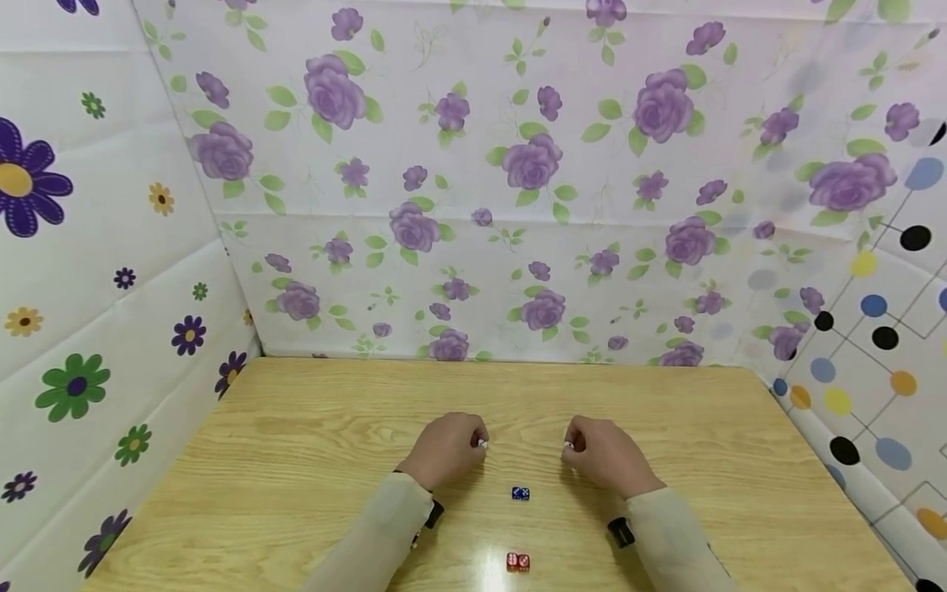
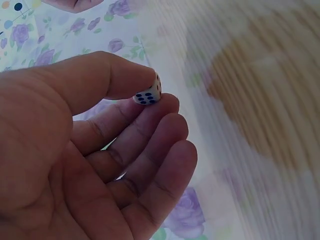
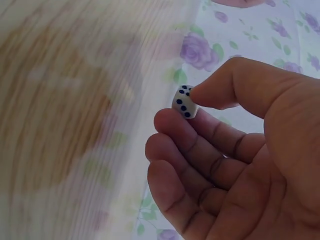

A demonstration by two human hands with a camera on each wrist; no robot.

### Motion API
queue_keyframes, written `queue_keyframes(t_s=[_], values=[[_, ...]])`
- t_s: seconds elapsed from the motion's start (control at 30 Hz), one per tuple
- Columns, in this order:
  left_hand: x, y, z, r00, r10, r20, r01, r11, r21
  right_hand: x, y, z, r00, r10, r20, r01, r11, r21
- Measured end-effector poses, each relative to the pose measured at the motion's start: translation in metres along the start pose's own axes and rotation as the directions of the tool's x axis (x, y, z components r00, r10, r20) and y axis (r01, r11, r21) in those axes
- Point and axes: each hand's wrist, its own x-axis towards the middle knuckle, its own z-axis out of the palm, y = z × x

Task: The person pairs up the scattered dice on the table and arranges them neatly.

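My left hand (image 1: 447, 448) pinches a white die (image 2: 148, 96) between thumb and fingertips; dark blue pips show on its near face in the left wrist view. Opposite it, my right hand (image 1: 610, 455) holds another white die (image 3: 185, 102) the same way, also with blue pips. Both hands hover low over the wooden table, a gap between them. Two blue dice (image 1: 521, 493) sit side by side on the table, between the wrists and nearer the body. Closer still lies a pair of red dice (image 1: 518, 562), also touching or nearly so.
The wooden table (image 1: 311, 427) has a glossy, reflective top. A purple-flowered cloth (image 1: 473, 205) hangs behind its far edge. Patterned cloths stand along the left (image 1: 96, 288) and right sides. Dark bands (image 1: 621, 532) are on both wrists by the sleeves.
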Motion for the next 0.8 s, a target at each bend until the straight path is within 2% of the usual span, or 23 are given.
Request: queue_keyframes(t_s=[0.2, 0.6, 0.8], values=[[0.004, 0.003, 0.004, 1.000, -0.009, 0.003, 0.009, 0.999, -0.033, 0.004, -0.004, 0.004, 1.000, -0.002, 0.018, 0.003, 1.000, -0.016], [0.016, 0.013, 0.013, 0.999, 0.043, 0.033, -0.042, 0.999, -0.023, 0.014, -0.013, 0.015, 0.997, -0.056, 0.048, 0.057, 0.998, -0.015], [0.017, 0.014, 0.020, 0.998, 0.051, 0.032, -0.051, 0.998, -0.022, 0.014, -0.015, 0.020, 0.996, -0.079, 0.048, 0.082, 0.994, -0.074]])
